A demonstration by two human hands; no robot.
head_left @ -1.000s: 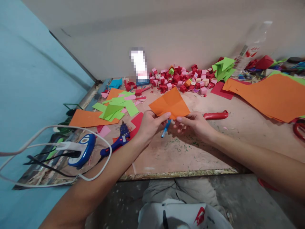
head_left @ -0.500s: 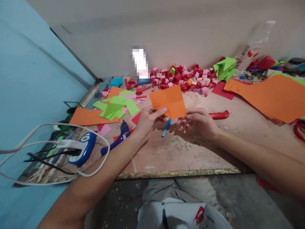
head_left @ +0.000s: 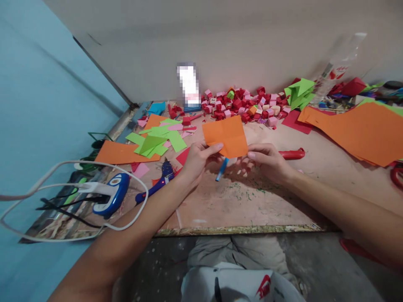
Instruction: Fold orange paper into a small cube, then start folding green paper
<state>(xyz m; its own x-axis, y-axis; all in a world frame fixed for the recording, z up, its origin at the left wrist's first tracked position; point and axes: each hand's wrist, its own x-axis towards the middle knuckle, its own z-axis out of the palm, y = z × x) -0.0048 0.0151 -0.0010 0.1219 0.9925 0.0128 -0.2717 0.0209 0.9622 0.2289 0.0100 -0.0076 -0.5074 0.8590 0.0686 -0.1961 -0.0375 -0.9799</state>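
Observation:
A creased square of orange paper [head_left: 228,134] is held up above the table. My left hand [head_left: 201,161] pinches its lower left edge, thumb on top and fingers underneath. At the lower right corner my right hand [head_left: 266,159] grips it between thumb and fingers. Below the paper a slim blue stick [head_left: 222,170], perhaps a pen, slants downward between the hands; its upper end is hidden, and I cannot tell whether it is held. Just beyond my right hand lies a red-handled tool [head_left: 292,154]. A blue glue gun [head_left: 160,180] rests beside my left forearm.
Small folded red and pink paper pieces [head_left: 239,105] pile along the wall near a phone [head_left: 189,86]. Green paper strips [head_left: 157,138] lie left, large orange sheets [head_left: 362,130] right. A plastic bottle [head_left: 340,67] stands behind. A blue power adapter [head_left: 111,195] trails cables at left.
My right thumb has come onto the paper's lower right corner, and the sheet has tilted slightly. The whole view has shifted a little.

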